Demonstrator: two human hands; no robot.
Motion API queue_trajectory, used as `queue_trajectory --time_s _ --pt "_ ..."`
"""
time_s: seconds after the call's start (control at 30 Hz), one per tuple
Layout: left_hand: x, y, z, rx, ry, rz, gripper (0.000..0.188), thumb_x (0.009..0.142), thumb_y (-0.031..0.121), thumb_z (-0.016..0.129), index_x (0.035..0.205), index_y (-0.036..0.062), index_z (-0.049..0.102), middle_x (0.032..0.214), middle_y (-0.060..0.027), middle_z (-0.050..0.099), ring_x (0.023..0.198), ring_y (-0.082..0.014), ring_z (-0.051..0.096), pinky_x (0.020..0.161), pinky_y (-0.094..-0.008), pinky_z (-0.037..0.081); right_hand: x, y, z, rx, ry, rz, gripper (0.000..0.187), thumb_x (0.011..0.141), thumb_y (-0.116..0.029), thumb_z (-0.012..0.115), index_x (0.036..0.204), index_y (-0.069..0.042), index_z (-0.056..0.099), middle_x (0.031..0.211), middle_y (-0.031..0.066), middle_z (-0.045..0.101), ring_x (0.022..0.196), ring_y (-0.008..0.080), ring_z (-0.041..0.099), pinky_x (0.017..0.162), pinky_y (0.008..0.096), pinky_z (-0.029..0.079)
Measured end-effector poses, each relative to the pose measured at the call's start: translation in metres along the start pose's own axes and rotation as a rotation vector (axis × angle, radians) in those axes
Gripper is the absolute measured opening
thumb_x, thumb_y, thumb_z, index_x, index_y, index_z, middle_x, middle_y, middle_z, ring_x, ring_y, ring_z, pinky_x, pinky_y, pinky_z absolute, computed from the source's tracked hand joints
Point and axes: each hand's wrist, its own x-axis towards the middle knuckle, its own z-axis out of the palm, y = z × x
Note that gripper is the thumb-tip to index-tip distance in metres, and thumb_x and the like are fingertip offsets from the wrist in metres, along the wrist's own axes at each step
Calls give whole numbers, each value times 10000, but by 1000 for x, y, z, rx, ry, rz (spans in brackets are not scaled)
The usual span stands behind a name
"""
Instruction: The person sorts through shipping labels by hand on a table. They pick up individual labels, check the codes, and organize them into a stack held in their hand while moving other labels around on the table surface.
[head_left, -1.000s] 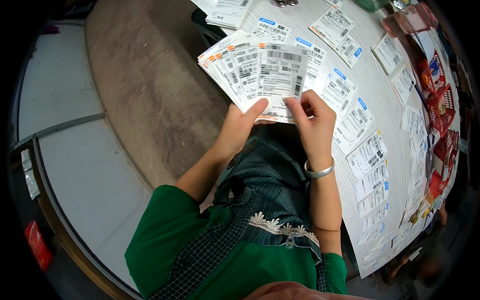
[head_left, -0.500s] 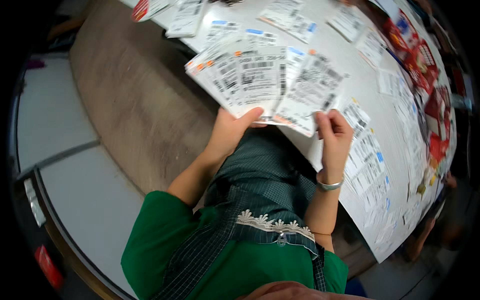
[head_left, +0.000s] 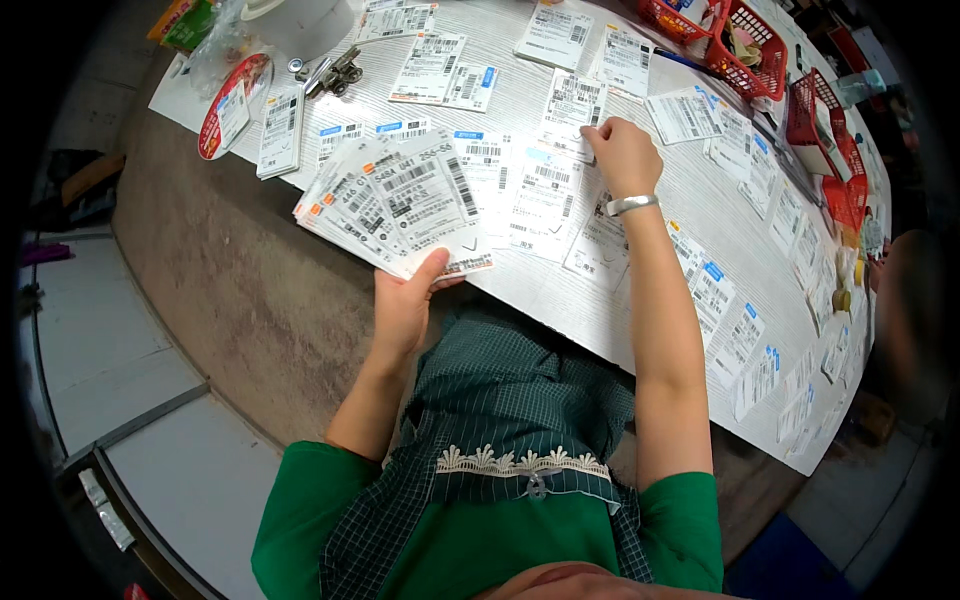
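Note:
My left hand (head_left: 405, 300) grips a fanned stack of white shipping labels (head_left: 425, 195) at its lower edge, thumb on top, beyond the near edge of the table. The labels carry barcodes and small orange marks. Farther forward, my right hand (head_left: 625, 158) has its fingers pinched at the right edge of a single shipping label (head_left: 573, 103), which lies over or against other labels on the table. A silver bracelet circles the right wrist. Just below that spot are a blue-marked label (head_left: 545, 195) and another label (head_left: 597, 243), partly behind the forearm.
Rows of labels cover the white table (head_left: 570, 310). Red plastic baskets (head_left: 745, 55) line its far right side. At the far left are a white tub (head_left: 300, 25), metal clips (head_left: 333, 73), a label stack (head_left: 281, 132) and a red round card (head_left: 212, 125). Another person is at the right.
My right hand has moved forward and left with a label, away from the fan, to the table. My left hand and its stack have shifted left and nearer. The view has turned.

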Motion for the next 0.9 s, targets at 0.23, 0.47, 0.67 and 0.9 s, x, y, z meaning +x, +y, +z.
queue_trajectory --time_s 0.23,0.47,0.67,0.9 --pt "17 -18 20 -37 -69 -81 371 785 -37 576 1135 -74 460 1046 -140 570 878 -184 598 686 -270 541 -63 -12 -42 498 -194 -13 209 797 -258 600 735 -59 621 573 25 588 506 94 525 486 235 383" --pt "29 -23 47 -25 -183 -67 360 751 -53 604 1097 -70 506 1012 -120 595 886 -164 591 728 -254 515 -116 -19 -45 793 -222 -47 129 767 -110 654 743 -5 582 575 -6 557 530 36 485 496 174 383" --pt "29 -29 57 5 -223 -64 352 767 -39 595 1105 -71 502 1021 -119 591 897 -163 588 740 -261 513 -117 -9 -48 792 -257 -22 184 758 -111 666 672 8 555 548 2 534 505 42 459 473 188 368" --pt "28 -32 57 -41 -235 -184 356 844 30 516 1172 -79 427 1072 -139 555 914 -185 584 718 -281 536 -121 2 -43 780 -219 22 216 758 -123 664 642 16 546 514 13 492 479 48 406 445 209 324"
